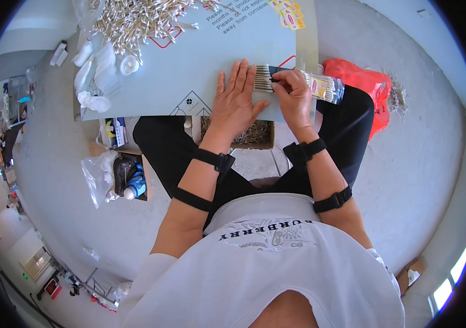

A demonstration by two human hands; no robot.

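Note:
My left hand (pixel 237 101) lies flat on the table, fingers stretched and thumb out toward the right. Beside its fingertips is a short row of cotton swabs (pixel 262 78), lined up side by side. My right hand (pixel 294 95) is closed in a pinch at the right end of that row. What its fingertips grip is hidden. Under and past that hand, a clear flat packet of cotton swabs (pixel 328 87) with a small yellow and red label reaches over the table's right edge. A large loose heap of cotton swabs (pixel 129 24) covers the far left of the table.
Small yellow labels (pixel 288 13) lie at the table's (pixel 189 65) far right. White plastic wrappings (pixel 104 65) and a white round roll (pixel 129 65) sit at its left. Below the near edge is a box of swabs (pixel 255 134). A red bag (pixel 361 82) stands right, an open carton (pixel 144 177) left.

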